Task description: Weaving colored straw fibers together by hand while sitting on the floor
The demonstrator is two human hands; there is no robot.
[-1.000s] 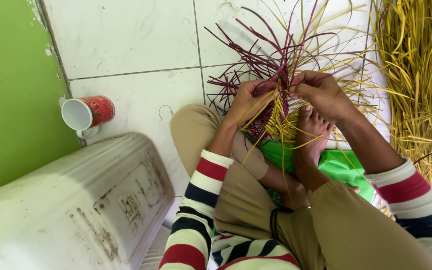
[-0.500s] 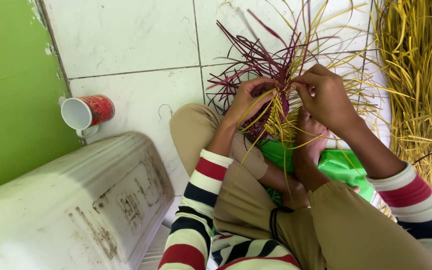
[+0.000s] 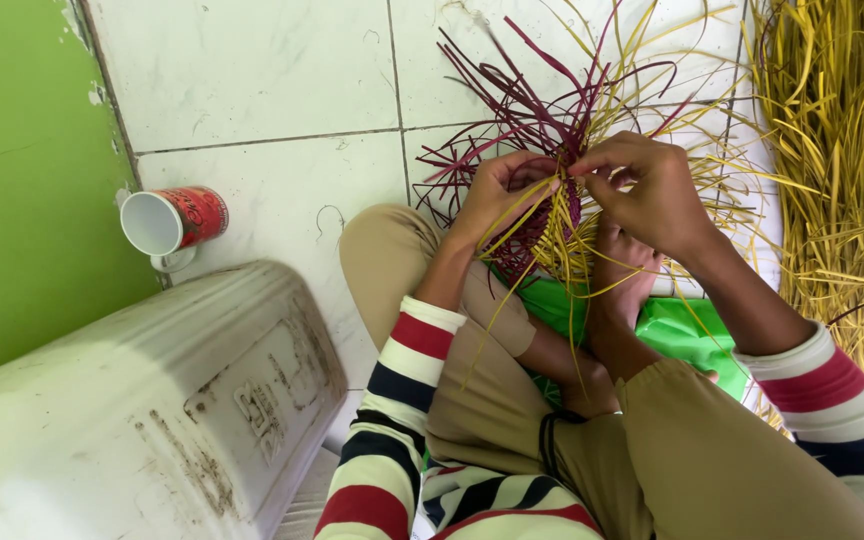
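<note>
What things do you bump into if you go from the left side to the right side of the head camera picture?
Green wall → red mug with white inside, lying on its side → left hand on the half-woven piece of dark red and yellow strips → right hand → loose pile of yellow strips.

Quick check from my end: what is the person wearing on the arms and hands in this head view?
Both arms wear long sleeves with broad horizontal stripes in red, cream and dark navy, pushed up above the wrists. The left sleeve and right sleeve match. The left hand and right hand are bare: no gloves, rings or watch visible.
</note>
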